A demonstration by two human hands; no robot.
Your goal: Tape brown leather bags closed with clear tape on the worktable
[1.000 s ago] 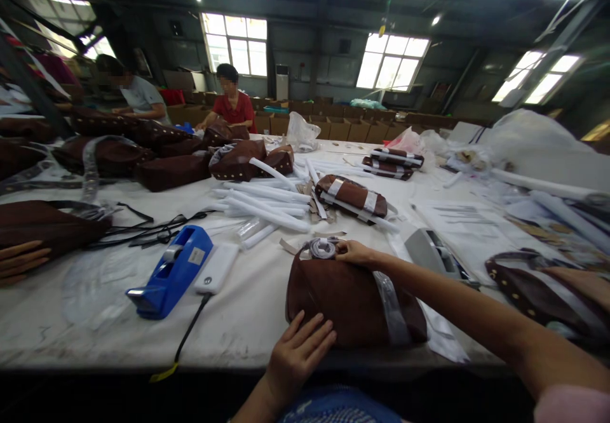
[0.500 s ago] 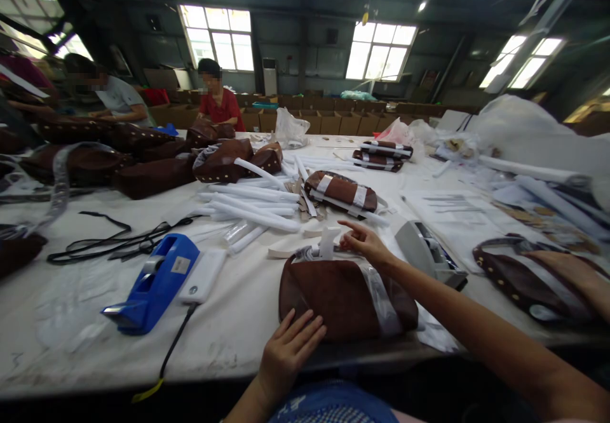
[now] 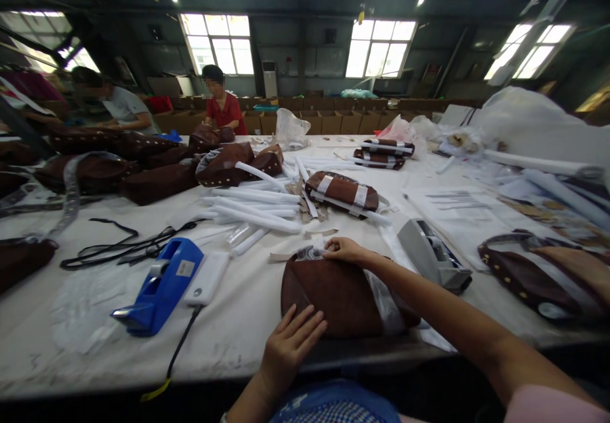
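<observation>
A dark brown leather bag (image 3: 333, 296) lies in front of me, with a band of clear wrap around its right part. My left hand (image 3: 296, 337) rests on the bag's near left side, fingers stretched out over the leather. At the bag's far top edge, my right hand (image 3: 347, 250) has its fingers curled and pressed together, beside clear plastic and a short white strip (image 3: 317, 241). What those fingertips pinch is hidden. A grey tape dispenser (image 3: 433, 256) stands to the right of the bag, and a blue tape dispenser (image 3: 162, 286) to the left.
White padded tubes (image 3: 257, 210) and a wrapped brown bag (image 3: 342, 193) lie beyond. Brown bags (image 3: 157, 178) are heaped at far left. A white power bank (image 3: 207, 278) has a black cable. At right, another person's hand (image 3: 579, 270) rests on a bag. Two people work across the table.
My right hand has come left and down onto the bag's far edge, its fingers now curled in. The white strip that stood up there is lower. My left hand stays put.
</observation>
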